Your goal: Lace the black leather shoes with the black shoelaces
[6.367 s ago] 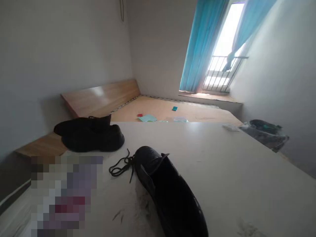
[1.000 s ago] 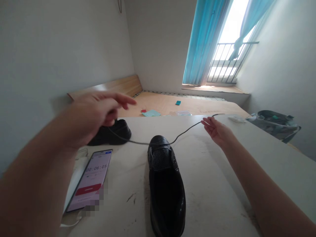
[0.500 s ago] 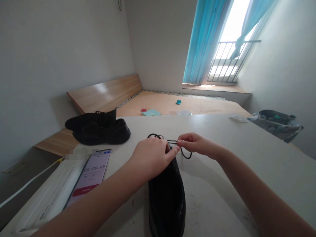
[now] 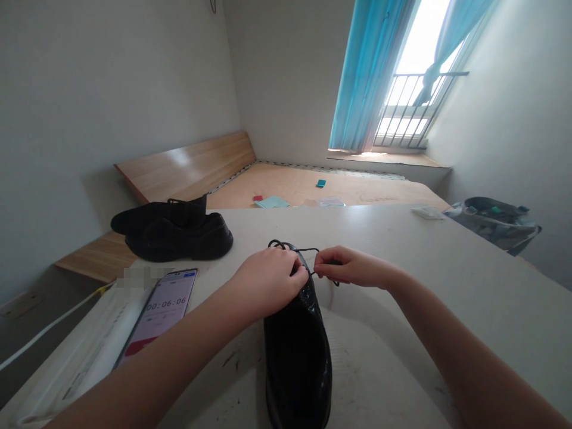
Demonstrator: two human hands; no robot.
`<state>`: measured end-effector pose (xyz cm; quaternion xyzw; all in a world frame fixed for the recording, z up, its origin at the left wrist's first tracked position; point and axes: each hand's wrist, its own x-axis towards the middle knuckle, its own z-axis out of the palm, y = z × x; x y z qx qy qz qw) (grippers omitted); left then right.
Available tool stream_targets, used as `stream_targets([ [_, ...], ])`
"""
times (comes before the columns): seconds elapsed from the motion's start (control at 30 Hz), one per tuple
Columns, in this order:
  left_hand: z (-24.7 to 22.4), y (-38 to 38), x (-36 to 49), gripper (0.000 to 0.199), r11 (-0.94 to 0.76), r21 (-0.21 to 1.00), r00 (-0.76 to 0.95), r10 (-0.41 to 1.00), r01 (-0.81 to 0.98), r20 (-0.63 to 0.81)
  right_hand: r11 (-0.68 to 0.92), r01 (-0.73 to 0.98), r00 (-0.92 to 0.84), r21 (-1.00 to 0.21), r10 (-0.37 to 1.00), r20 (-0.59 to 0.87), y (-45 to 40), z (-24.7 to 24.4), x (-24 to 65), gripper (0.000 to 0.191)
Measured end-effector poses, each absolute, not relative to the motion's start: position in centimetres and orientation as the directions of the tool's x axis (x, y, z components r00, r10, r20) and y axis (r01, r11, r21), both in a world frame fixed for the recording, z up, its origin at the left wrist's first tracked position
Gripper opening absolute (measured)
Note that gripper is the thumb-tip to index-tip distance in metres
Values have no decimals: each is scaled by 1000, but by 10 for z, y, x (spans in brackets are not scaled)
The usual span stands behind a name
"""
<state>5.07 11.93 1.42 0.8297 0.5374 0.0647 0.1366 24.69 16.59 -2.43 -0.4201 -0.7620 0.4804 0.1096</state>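
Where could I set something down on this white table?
Widest on the table: between the right forearm, clear packet and right edge. Another: the far strip between packet and black shoes. Crowded: left, by the phone; centre, both hands at the lace-up shoe.

The premises present as a bedroom in a home. A peach-coloured bed [image 4: 290,180] with a wooden headboard [image 4: 192,165] occupies the corner between plain pale walls [image 4: 277,77]. Blue curtains [image 4: 357,89], one gathered in a knot, hang at a window [image 4: 417,47] fitted with a railing [image 4: 458,74], and a white table [image 4: 393,250] stands before the bed.
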Motion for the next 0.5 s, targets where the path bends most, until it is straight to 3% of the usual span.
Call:
stream_targets([
  [0.2,13,121,50,38,-376,307,405,914,874,-37,213,512,-618,-832,764,-185,163,-21,244,27],
  [0.5,14,119,52,25,-393,298,422,906,870,-35,174,370,-727,-913,666,-168,168,-42,237,43],
])
